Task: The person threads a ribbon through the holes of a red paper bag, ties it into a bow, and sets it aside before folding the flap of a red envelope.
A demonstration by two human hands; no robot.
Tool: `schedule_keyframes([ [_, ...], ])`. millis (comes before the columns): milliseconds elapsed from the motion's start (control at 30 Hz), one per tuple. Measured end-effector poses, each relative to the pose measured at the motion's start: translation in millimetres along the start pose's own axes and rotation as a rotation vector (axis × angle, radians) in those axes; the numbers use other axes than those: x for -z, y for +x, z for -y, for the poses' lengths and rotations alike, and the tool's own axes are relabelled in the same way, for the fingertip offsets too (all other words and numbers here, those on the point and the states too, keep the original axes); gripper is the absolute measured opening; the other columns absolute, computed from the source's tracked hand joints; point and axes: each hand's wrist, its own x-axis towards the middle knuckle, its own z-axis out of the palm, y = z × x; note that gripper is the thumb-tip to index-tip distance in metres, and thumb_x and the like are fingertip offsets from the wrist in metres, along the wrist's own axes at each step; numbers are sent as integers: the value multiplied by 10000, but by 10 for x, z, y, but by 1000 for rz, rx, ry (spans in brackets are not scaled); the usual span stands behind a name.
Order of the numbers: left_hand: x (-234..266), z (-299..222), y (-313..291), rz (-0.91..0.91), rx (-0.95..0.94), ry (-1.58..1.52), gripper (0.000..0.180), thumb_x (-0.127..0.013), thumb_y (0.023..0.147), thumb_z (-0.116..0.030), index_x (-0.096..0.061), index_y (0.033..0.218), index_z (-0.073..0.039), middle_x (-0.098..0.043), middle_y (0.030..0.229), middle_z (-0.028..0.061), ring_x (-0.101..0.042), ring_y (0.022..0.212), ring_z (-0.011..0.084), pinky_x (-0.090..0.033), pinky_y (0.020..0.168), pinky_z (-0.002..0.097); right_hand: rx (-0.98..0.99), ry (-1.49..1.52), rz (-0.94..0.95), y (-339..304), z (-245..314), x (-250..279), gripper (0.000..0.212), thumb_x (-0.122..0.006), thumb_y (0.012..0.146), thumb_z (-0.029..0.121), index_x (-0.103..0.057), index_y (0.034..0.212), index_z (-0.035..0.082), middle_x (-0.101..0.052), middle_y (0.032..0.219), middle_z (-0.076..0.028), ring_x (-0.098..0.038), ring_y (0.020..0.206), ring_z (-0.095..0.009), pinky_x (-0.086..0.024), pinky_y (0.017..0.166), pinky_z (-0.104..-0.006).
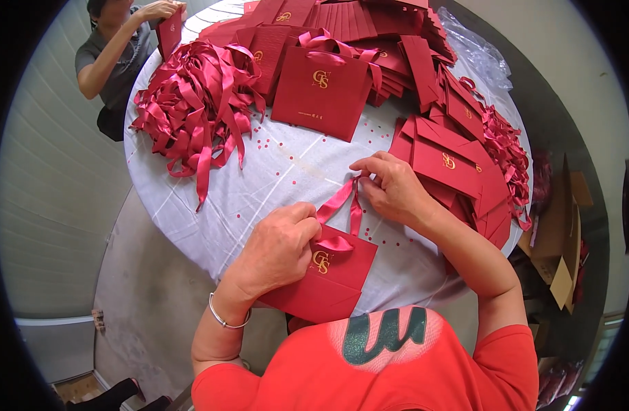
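A small red paper gift bag (345,264) with a gold emblem lies at the near table edge, its lower part folded. My left hand (277,246) grips its upper left side, fingers closed over the rim. From the bag's top a pink satin ribbon (336,200) runs up to my right hand (390,183), which pinches it between thumb and fingertips. A short loop of ribbon hangs across the bag's front. Beyond my hands stands a larger-looking red bag (321,92) with ribbon handles.
A heap of loose pink ribbons (198,103) lies at left. Stacked flat red bags (445,161) lie at right, more at the back. Small red paper dots dot the white tablecloth (273,178). Another person (119,61) handles a bag at far left. Cardboard boxes (558,233) stand right.
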Motion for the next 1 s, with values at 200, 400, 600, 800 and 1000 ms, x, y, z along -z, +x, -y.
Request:
schedule_keyframes([
  [200, 2, 2, -2, 5, 6, -8, 148, -613, 695, 73, -596, 826, 5, -622, 940, 145, -638, 878, 347, -529, 773, 418, 79, 16, 93, -46, -22, 100, 184, -707, 840, 59, -751, 1018, 42, -668, 988, -162, -676, 890, -318, -551, 801, -382],
  [400, 1, 6, -7, -3, 1, -5, 142, -616, 697, 71, -602, 823, 6, -641, 972, 153, -646, 892, 353, -535, 782, 416, 247, -119, 57, -6, -111, 110, 178, -711, 833, 57, -753, 1006, 53, -671, 984, -127, -687, 877, -307, -564, 773, -396],
  [600, 1, 17, -12, -19, -9, -18, 142, -624, 695, 67, -602, 820, 3, -646, 986, 155, -647, 894, 355, -535, 784, 416, 433, -388, 101, -43, -97, 176, 163, -647, 872, 100, -741, 1006, 98, -673, 1022, -97, -694, 881, -290, -574, 707, -414],
  [800, 7, 18, -9, -11, -5, -18, 144, -630, 694, 66, -597, 816, -2, -646, 986, 152, -646, 888, 353, -534, 780, 414, 553, -525, 120, 31, -124, 205, 116, -666, 853, 127, -700, 956, 85, -670, 1049, -45, -680, 948, -232, -577, 721, -361],
  [1000, 11, 28, -1, -17, -10, -35, 167, -631, 697, 77, -589, 837, -5, -648, 996, 146, -647, 874, 350, -536, 768, 411, 719, -529, 124, 103, -205, 178, 110, -670, 841, 95, -672, 944, 58, -674, 1036, -53, -673, 935, -226, -576, 768, -341],
])
